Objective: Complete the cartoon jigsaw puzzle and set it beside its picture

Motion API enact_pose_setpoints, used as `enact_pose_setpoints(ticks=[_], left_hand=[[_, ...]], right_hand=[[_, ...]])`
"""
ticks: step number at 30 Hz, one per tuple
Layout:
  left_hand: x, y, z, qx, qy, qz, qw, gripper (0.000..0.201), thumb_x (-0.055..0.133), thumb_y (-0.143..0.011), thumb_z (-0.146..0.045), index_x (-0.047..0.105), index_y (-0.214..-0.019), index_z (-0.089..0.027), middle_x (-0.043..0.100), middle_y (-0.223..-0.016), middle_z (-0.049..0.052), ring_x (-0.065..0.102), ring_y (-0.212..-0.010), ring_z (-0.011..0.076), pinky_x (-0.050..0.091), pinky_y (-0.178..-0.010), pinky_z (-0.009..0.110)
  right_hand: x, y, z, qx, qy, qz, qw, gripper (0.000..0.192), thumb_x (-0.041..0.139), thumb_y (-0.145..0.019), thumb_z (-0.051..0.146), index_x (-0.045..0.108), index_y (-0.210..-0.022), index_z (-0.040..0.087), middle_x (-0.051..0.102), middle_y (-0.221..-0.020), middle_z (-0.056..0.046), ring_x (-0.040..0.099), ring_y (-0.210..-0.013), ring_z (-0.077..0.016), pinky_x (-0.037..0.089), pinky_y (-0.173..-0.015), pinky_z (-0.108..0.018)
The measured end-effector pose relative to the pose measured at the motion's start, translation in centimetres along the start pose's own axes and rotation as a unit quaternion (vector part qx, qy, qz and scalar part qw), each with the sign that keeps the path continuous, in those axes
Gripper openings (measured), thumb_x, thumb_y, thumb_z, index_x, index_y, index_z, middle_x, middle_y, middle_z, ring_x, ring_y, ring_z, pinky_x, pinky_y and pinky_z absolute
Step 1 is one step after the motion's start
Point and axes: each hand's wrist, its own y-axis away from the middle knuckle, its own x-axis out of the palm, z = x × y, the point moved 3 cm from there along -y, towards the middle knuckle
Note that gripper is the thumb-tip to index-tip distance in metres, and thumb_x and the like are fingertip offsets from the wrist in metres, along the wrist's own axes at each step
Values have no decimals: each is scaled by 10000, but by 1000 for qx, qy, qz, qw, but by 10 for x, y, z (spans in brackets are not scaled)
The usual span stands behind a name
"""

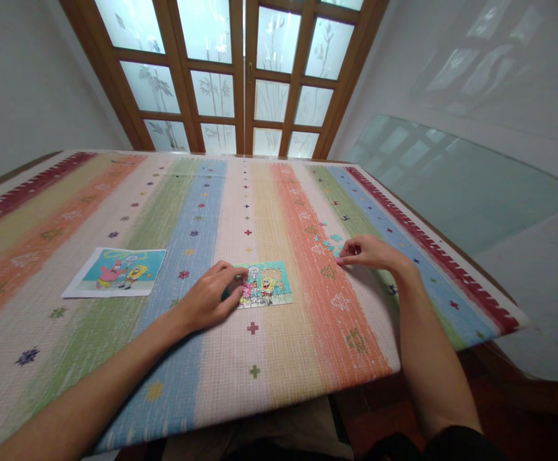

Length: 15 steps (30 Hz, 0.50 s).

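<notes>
A small jigsaw puzzle [279, 282], showing a yellow square cartoon character and a teal background, lies partly assembled in the middle of the near table. A brownish patch shows at its upper right. My left hand [211, 291] rests on the puzzle's left side, thumb and index finger apart, covering part of it. To the right, my right hand [368, 251] has thumb and fingertips pinched together on a pink puzzle piece [339, 261], at the near side of a loose group of teal puzzle pieces [335, 239]. Part of that group is hidden behind the fingers.
A printed reference picture [120, 272] of the cartoon characters lies left of my left hand. Striped, patterned cloth [254, 346] covers the table, whose front edge is close to me. Beyond stand wooden doors [245, 77] with frosted panes; walls flank both sides.
</notes>
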Motion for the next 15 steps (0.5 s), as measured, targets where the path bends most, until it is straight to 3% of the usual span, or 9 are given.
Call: enact_pose_setpoints(ticks=[4, 8, 12, 15], left_hand=[[-6, -2, 2, 8, -8, -24, 1000, 271, 567, -1009, -225, 583, -1278, -200, 710, -1089, 85, 655, -1016, 243, 569, -904, 411], [-10, -1, 10, 13, -45, -34, 998, 265, 564, -1013, -232, 569, -1276, -206, 713, -1112, 85, 655, -1031, 253, 568, -916, 425], [-11, 1, 16, 15, -77, -34, 996, 267, 557, -1015, -232, 571, -1281, -205, 721, -1105, 83, 655, -1037, 263, 566, -912, 431], [-11, 1, 17, 15, -87, -30, 996, 267, 541, -1021, -233, 571, -1285, -202, 725, -1101, 85, 656, -1039, 263, 565, -910, 431]], right_hand=[[-1, -8, -1, 1, 45, -109, 993, 219, 687, -881, 395, 773, -834, 199, 681, -718, -39, 595, -631, -175, 390, -592, -276], [12, -24, 3, -16, 87, -199, 976, 237, 664, -928, 387, 788, -956, 187, 687, -804, -79, 613, -700, -208, 428, -653, -300], [32, -38, 10, -36, 108, -243, 963, 252, 668, -956, 354, 789, -1103, 189, 662, -920, -105, 633, -819, -244, 464, -731, -317], [42, -44, 13, -51, 108, -243, 963, 228, 601, -971, 244, 783, -1094, 184, 644, -968, -111, 635, -931, -264, 481, -834, -339]])
